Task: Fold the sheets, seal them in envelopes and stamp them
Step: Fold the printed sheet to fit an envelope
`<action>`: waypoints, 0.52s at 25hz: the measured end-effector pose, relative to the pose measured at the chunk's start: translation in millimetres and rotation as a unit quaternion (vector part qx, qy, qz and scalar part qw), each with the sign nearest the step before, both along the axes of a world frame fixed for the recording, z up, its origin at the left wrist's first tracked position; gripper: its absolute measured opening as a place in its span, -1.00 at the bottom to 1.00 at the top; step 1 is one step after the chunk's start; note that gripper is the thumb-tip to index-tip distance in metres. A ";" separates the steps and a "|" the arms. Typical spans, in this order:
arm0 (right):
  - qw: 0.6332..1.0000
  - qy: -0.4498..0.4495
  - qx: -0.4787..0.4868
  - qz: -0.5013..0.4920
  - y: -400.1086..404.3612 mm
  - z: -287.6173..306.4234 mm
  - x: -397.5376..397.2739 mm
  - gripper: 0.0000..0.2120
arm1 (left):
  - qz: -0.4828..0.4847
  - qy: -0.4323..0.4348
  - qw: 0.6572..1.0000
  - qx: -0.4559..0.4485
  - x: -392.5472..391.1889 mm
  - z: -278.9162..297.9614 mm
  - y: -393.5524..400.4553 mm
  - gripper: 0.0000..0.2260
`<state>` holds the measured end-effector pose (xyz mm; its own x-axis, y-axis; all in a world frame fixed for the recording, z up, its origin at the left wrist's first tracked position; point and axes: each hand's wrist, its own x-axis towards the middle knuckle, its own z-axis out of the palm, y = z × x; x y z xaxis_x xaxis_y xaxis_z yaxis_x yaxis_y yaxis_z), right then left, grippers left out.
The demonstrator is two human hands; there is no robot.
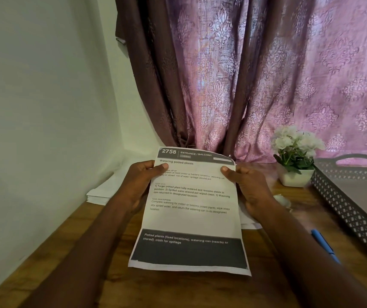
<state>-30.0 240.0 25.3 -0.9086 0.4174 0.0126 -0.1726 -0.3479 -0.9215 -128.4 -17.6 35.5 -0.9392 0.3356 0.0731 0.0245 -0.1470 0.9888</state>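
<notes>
A printed sheet (191,214) headed "2758" is held up over the wooden table (120,283), its far end raised and its near edge low by the tabletop. My left hand (139,182) grips its upper left edge, thumb on the printed face. On the upper right edge, my right hand (248,185) holds it the same way. A stack of white sheets (102,191) lies behind my left hand near the wall. More white paper (250,223) shows under my right wrist.
A blue pen (325,245) lies on the table at the right. A perforated black tray (354,216) stands at the far right, and a small white pot of white flowers (295,156) sits beside it. A purple curtain hangs behind; a white wall closes the left.
</notes>
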 end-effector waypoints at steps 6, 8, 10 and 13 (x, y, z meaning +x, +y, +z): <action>1.000 0.001 0.004 -0.028 -2.4 -2.0 -1.1 -0.81 | 0.002 0.010 1.000 -0.010 -2.3 -0.2 -3.6 -0.76; 0.999 0.003 0.008 -0.036 -2.3 -3.2 -2.1 -0.82 | 0.012 0.020 1.000 -0.017 -2.7 -0.1 -4.6 -0.76; 0.999 0.011 0.006 -0.044 -1.9 -4.7 -3.2 -0.83 | 0.023 0.026 0.999 -0.027 -2.8 -0.7 -4.6 -0.77; 0.998 0.017 0.015 -0.062 -2.1 -6.7 -4.4 -0.90 | 0.031 0.021 0.998 -0.041 -5.3 -2.4 -3.2 -0.80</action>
<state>-34.3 237.9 18.5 -0.8485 0.5262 0.0561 -0.2435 -0.2940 -0.9243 -133.7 -20.8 33.2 -0.9549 0.2836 0.0880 0.0732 -0.0625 0.9954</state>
